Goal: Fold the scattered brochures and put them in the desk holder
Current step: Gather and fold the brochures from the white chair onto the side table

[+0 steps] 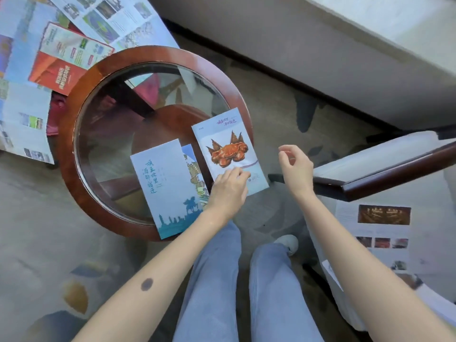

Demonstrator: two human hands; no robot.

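Two folded brochures lie on the near right part of a round glass-topped table (74, 193). The crab brochure (227, 146) lies at the right rim, overhanging it. My left hand (228, 187) rests on its lower edge with the fingertips pressing the paper. A pale blue brochure with a city skyline (162, 186) lies to the left, with another sheet under its right side. My right hand (294, 166) hovers above the floor to the right of the crab brochure, fingers loosely curled and holding nothing. No desk holder is in view.
Large unfolded maps (22, 95) and a red-and-green brochure (66, 58) lie spread at the upper left. An unfolded sheet with photos (380, 240) lies on a white chair at the right, beside a dark wooden armrest (385, 174). My legs stand on patterned carpet.
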